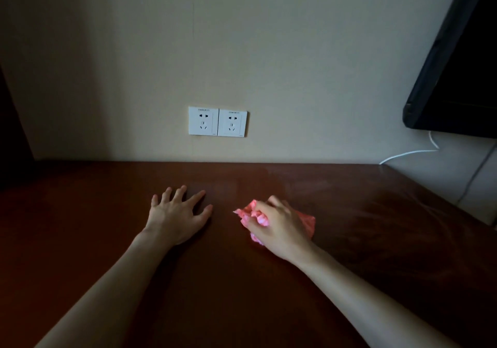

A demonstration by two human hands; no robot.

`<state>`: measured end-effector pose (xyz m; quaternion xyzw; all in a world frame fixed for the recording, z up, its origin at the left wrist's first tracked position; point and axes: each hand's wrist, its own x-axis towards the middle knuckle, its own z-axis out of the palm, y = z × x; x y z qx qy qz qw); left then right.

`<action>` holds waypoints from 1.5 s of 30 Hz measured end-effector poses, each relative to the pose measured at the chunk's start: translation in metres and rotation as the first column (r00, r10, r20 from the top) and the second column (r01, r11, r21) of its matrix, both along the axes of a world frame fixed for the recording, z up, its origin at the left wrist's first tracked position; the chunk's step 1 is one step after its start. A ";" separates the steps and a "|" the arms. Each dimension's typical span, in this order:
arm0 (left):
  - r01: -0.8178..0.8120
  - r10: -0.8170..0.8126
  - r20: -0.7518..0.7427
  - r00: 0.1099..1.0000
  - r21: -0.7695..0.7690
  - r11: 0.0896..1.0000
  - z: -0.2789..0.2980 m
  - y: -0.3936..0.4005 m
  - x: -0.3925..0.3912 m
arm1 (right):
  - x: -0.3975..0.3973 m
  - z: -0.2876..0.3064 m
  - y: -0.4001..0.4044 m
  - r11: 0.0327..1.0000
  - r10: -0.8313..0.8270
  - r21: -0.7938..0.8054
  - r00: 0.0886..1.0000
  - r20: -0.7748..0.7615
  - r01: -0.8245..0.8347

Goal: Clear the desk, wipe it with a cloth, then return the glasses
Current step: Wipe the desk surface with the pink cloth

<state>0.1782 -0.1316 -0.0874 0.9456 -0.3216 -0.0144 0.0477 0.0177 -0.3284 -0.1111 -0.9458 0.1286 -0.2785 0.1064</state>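
Two hands on the dark brown tabletop (242, 280). Right hand (277, 226) grips one crumpled pink cloth (306, 222), fingers curled over it, pressing it to the surface right of centre. Left hand (177, 213) lies flat just beside, fingers spread, holding nothing. Two white wall sockets (217, 121) behind; their small print is unreadable. One black screen (457, 78) at upper right.

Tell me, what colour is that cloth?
Pink; the cloth is bunched under the right hand, seen in the head view.
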 end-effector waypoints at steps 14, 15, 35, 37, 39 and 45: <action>0.010 -0.008 0.049 0.999 -0.043 0.999 -0.014 -0.006 0.011 | 0.173 0.010 -0.120 0.943 -0.322 0.052 0.941 -0.099 0.328; 0.011 -0.009 0.049 0.999 -0.042 0.999 -0.014 -0.007 0.010 | 0.180 0.012 -0.120 0.933 -0.349 0.056 0.930 -0.116 0.357; 0.020 -0.019 0.036 0.999 -0.025 0.999 -0.009 -0.005 0.007 | 0.205 0.022 -0.052 0.996 0.056 0.079 0.990 -0.133 -0.046; 0.009 -0.008 0.031 0.999 -0.040 0.999 -0.010 -0.007 0.005 | 0.201 0.025 -0.077 0.931 -0.334 0.096 0.929 -0.160 0.351; 0.004 -0.003 0.019 1.000 -0.038 0.999 -0.009 -0.009 0.004 | 0.203 0.022 -0.079 0.894 -0.433 0.023 0.878 -0.202 0.447; 0.008 -0.008 0.002 1.000 -0.005 1.000 -0.011 -0.007 0.011 | 0.177 0.025 -0.110 0.953 -0.273 0.077 0.943 -0.189 0.292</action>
